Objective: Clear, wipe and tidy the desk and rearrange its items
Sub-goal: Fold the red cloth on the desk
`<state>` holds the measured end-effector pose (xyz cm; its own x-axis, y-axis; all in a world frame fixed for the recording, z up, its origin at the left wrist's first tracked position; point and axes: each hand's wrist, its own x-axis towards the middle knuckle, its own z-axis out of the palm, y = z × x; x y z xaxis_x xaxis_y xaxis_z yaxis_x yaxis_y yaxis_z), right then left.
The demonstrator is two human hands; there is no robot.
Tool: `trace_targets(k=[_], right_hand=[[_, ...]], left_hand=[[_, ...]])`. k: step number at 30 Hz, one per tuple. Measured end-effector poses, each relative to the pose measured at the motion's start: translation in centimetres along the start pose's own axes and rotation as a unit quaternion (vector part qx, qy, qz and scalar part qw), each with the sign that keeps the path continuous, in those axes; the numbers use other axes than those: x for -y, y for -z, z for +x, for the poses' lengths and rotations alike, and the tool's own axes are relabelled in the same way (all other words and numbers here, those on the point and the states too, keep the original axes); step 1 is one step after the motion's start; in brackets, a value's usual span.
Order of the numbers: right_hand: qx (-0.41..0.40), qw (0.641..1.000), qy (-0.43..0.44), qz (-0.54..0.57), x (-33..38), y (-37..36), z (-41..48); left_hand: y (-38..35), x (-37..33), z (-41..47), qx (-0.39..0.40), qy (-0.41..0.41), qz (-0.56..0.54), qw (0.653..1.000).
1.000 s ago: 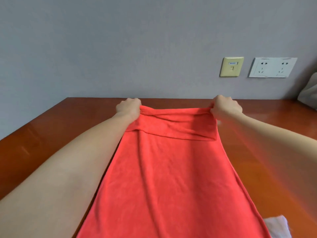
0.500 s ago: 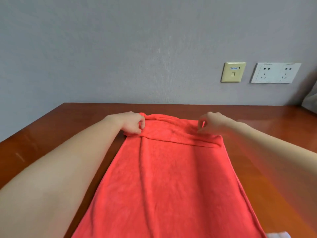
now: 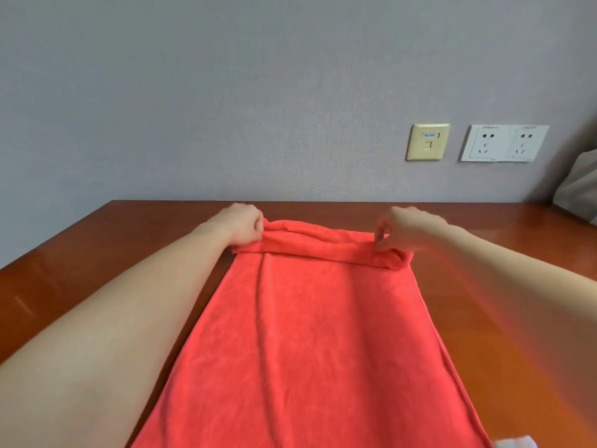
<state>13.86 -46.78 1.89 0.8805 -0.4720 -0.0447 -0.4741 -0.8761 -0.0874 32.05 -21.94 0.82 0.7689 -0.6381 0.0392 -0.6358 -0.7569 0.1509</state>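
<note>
A long red towel (image 3: pixel 307 344) lies spread down the middle of the brown wooden desk (image 3: pixel 97 253), running from the far side toward me. Its far end is rolled over into a narrow band. My left hand (image 3: pixel 242 226) grips the left end of that rolled band with curled fingers. My right hand (image 3: pixel 403 229) pinches the right end of the band between thumb and fingertips. Both forearms stretch out along the towel's sides.
The desk butts against a grey wall with a beige data socket (image 3: pixel 427 142) and a white double power outlet (image 3: pixel 504 143). A grey cloth thing (image 3: pixel 578 189) sits at the far right edge. A bit of white material (image 3: pixel 513 443) shows at the bottom right.
The far end of the towel has been rolled further toward me. My right hand shifted from a fist at the towel's corner to a pinch on the roll; the left keeps its grip.
</note>
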Motion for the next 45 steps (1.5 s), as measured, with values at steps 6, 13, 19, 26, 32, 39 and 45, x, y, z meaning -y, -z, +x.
trace_targets(k=[6, 13, 19, 26, 32, 39, 45], right_hand=[[-0.176, 0.969, -0.106, 0.137, 0.4, -0.7, 4.9], [-0.074, 0.973, -0.060, 0.210, 1.3, -2.2, 7.2], [-0.028, 0.987, -0.036, 0.155, 1.7, -3.6, 3.9], [0.015, 0.992, -0.002, 0.126, 4.4, -5.8, -5.1], [-0.002, 0.991, 0.013, 0.132, 5.7, -7.4, -13.3], [-0.034, 0.995, 0.054, 0.080, 5.5, -10.4, -21.7], [-0.012, 0.996, 0.076, 0.037, 3.8, -10.4, -25.3]], left_hand=[[-0.8, -1.8, 5.8, -0.173, 0.051, -0.097, 0.979], [-3.4, -2.7, 7.6, -0.020, -0.034, -0.127, 0.991], [-5.1, -2.8, 3.8, 0.055, -0.025, -0.060, 0.996], [-6.1, -3.1, -5.9, 0.113, -0.006, -0.046, 0.992], [-6.7, -2.7, -14.6, 0.111, -0.009, -0.041, 0.993], [-7.1, -2.6, -22.9, 0.102, -0.019, 0.002, 0.995], [-7.0, -3.0, -27.8, 0.090, -0.003, -0.004, 0.996]])
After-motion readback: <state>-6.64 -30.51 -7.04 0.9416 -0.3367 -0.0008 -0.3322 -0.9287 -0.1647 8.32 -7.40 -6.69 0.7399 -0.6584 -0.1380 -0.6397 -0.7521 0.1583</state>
